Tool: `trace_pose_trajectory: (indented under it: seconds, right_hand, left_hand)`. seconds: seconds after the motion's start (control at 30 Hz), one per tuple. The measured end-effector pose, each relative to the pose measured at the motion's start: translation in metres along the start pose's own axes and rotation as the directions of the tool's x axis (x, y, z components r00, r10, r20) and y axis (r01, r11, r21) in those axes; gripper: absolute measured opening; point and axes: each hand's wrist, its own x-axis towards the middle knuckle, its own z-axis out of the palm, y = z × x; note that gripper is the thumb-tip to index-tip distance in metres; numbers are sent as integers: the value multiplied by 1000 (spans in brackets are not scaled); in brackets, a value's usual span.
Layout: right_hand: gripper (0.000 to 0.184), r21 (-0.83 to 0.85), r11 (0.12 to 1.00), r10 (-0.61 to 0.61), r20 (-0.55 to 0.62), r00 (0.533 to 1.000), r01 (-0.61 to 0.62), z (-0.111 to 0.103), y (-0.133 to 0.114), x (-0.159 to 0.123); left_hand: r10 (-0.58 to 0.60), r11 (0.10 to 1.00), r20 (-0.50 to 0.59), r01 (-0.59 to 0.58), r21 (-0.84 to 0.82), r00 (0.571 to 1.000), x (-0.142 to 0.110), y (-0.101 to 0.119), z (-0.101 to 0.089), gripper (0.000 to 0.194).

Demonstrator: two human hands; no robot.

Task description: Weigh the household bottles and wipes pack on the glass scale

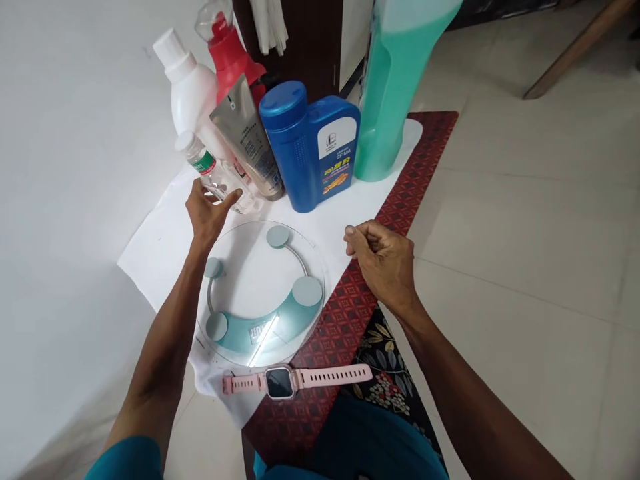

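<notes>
My left hand reaches forward with fingers spread, at the base of a small clear plastic bottle with a white cap and green label. It touches or nearly touches the bottle; I cannot tell which. My right hand hovers over the red patterned mat with fingers loosely curled and nothing in it. Between the hands lies a round glass bathroom scale on a white sheet. A pink smartwatch lies flat just in front of the scale.
Behind the small bottle stand a white bottle, a red spray bottle, a grey-brown tube, a blue oil jug and a tall green bottle. A white wall is left, tiled floor right.
</notes>
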Motion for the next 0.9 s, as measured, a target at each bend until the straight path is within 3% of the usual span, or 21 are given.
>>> trace_pose_trajectory:
  seconds: [0.17,0.3,0.4,0.47,0.53,0.67,0.8,0.9]
  right_hand:
    - [39,6,1000,12,6,1000,-12,0,2,-1]
    - [39,8,1000,14,2,1000,-14,1,4,-1]
    - [39,22,1000,20,0,1000,-20,2,5,-1]
    - [40,27,999,31,4,1000,-31,3,5,-1]
    - [41,29,999,43,12,999,-43,3,4,-2]
    - [43,1,999,41,32,999,-41,3,3,-2]
    - [44,-55,997,49,46,998,-47,3,5,-2]
    - [45,-78,995,69,54,996,-65,5,4,-3]
  left_hand:
    - [-85,988,32,81,130,996,6,-4,19,61]
    - [-115,986,117,99,131,986,9,-1,18,68]
    - [-104,994,215,95,52,971,6,1,-1,80]
    - [-131,991,218,135,-6,967,0,-4,-22,82]
    - [-232,969,174,243,-49,957,-9,-17,-45,73]
    - [-475,871,65,479,-105,878,-28,-55,-78,57]
    - [-553,822,2,546,-161,833,-37,-80,-83,43]
    - [-556,814,9,547,-198,831,-37,-87,-76,33]
